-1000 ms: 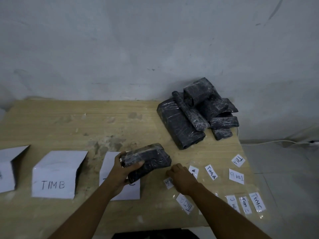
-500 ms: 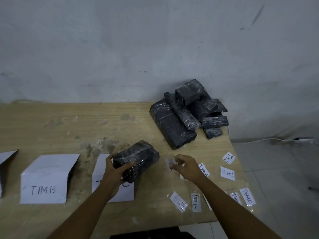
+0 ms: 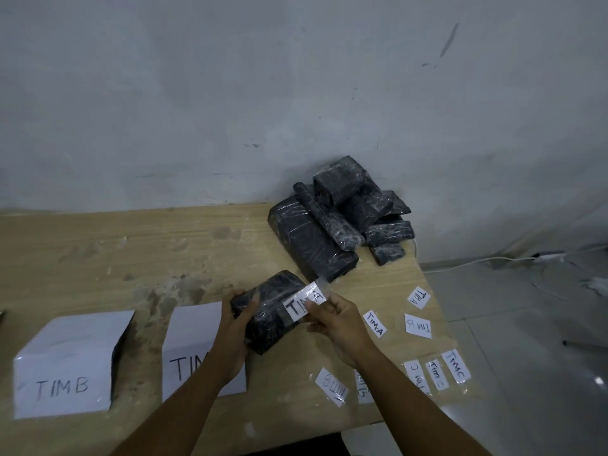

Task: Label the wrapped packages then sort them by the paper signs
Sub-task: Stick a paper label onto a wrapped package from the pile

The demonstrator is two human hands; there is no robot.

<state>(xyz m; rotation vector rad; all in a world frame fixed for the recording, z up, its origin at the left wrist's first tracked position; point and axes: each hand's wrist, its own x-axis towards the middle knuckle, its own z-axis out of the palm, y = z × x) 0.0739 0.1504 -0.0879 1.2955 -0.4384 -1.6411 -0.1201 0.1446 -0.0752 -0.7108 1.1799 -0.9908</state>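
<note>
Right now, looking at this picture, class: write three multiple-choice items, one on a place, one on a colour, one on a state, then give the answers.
1. Where is the pile of unlabelled packages?
A. far right corner of the table
B. on the floor
C. on the TIMB sign

2. What colour is the wrapping?
A. white
B. black
C. red

3. The left hand is
A. empty
B. gripping a package
C. holding a pen

Answers:
A, the pile lies by the wall.
B, dark film throughout.
B, the left hand clasps the package while the right hand applies a label.

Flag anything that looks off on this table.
Nothing is damaged or spilled. The loose labels lie at mixed angles, some upside down, and the unlabelled packages sit in a jumbled heap at the table's far corner.
</note>
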